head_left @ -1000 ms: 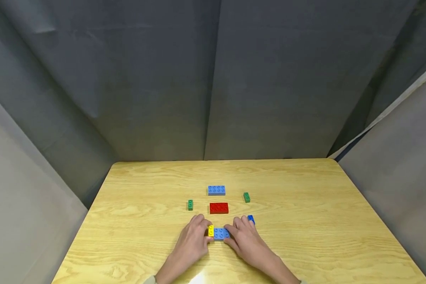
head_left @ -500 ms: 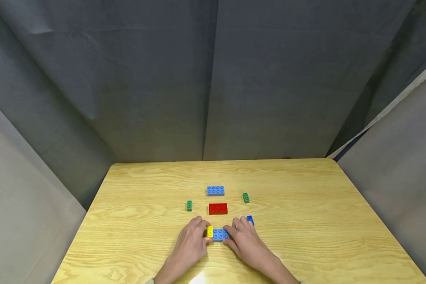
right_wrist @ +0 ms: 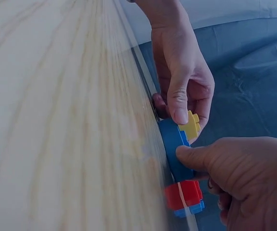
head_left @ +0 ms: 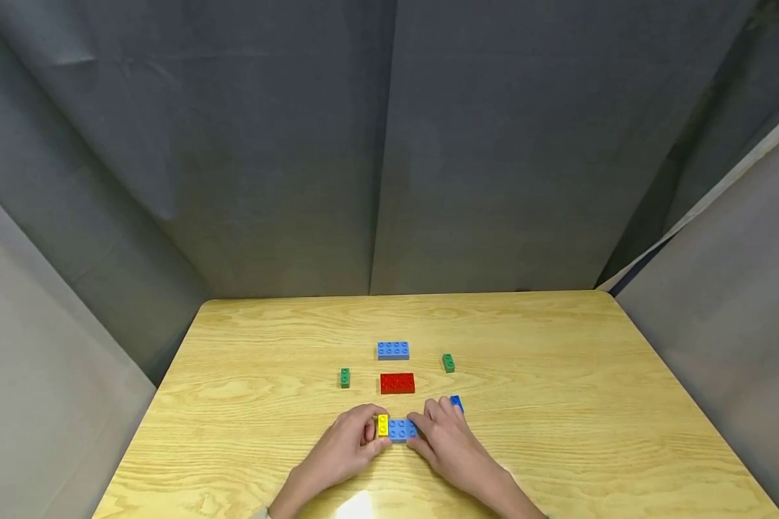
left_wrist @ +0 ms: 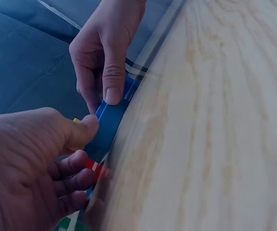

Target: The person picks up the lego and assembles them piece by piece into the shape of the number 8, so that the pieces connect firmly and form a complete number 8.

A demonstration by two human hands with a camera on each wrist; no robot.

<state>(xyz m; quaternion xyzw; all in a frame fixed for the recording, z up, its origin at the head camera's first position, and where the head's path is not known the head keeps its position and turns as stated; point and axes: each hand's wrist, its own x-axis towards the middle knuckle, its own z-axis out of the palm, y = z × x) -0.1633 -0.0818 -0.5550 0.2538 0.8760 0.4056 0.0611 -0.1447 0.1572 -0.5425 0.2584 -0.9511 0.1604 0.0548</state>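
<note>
A small yellow brick [head_left: 383, 426] sits on the left end of a light blue studded brick [head_left: 401, 430] near the table's front. In the right wrist view the yellow brick [right_wrist: 192, 126] stands above the blue brick [right_wrist: 171, 151]. My left hand [head_left: 342, 448] pinches the yellow brick between thumb and index finger, its other fingers curled. My right hand [head_left: 451, 448] grips the blue brick's right end, thumb on the near side, fingers on the far side. From the left wrist, the right thumb shows pressed on the blue brick [left_wrist: 105, 126].
Behind the hands lie a red brick [head_left: 397, 383] and another light blue brick [head_left: 392, 351]. Small green bricks lie to the left [head_left: 345, 378] and right [head_left: 449, 363]. A small dark blue brick [head_left: 456, 401] is partly hidden by my right fingers. Grey curtains [head_left: 285, 158] surround the wooden table [head_left: 558, 404].
My left hand has turned and shifted its grip, its thumb now farther right along the near side and its index finger reaching over the far side. The right hand keeps its hold.
</note>
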